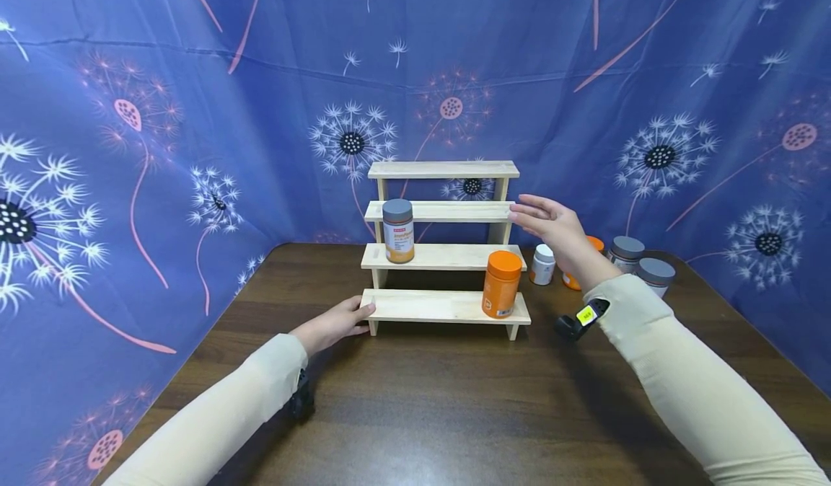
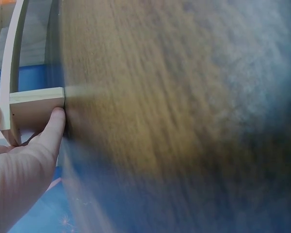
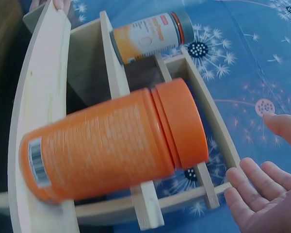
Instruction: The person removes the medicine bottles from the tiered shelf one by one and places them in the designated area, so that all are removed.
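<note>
A pale wooden tiered display rack (image 1: 431,306) with several steps stands on the table. My left hand (image 1: 334,324) grips the left end of its lowest step; in the left wrist view, one finger (image 2: 53,128) lies against the end leg. On the lowest step, at the right, stands an orange jar with an orange lid (image 1: 501,285). A grey-lidded supplement bottle (image 1: 399,232) is at the left of the second step. My right hand (image 1: 552,226) is beside the rack's upper right side, fingers extended and holding nothing. The orange jar (image 3: 111,145) looms large in the right wrist view.
Right of the rack are a small white-capped bottle (image 1: 542,264), an orange-lidded jar (image 1: 595,243) partly behind my right hand, and two grey-lidded jars, one at the back (image 1: 626,250) and one nearer (image 1: 656,273). A blue dandelion-print cloth (image 1: 273,140) hangs behind the brown table (image 1: 422,407).
</note>
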{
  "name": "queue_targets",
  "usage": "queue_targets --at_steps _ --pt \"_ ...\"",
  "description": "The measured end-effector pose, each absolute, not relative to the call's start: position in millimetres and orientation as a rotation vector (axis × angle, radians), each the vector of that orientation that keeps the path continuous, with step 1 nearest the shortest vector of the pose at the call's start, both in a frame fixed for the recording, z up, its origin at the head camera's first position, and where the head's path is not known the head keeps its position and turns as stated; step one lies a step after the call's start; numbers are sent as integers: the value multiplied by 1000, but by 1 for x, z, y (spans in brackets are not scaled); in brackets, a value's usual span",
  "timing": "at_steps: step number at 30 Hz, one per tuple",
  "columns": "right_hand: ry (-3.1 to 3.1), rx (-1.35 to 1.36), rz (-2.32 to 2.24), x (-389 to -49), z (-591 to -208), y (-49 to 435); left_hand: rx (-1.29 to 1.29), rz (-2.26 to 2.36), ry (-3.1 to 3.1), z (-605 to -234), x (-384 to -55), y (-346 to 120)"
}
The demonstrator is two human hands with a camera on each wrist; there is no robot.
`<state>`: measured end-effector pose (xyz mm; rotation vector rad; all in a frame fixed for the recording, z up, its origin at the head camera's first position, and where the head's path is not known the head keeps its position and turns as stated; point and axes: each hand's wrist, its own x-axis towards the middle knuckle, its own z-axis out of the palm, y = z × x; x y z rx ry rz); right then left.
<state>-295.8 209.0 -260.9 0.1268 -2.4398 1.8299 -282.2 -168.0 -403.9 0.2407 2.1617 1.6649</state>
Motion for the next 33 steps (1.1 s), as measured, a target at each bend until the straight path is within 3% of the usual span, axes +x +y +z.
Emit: queue_targets --at_steps 33 --pt "-2309 221 2084 -308 -251 134 260 1650 2164 -404 -281 -169"
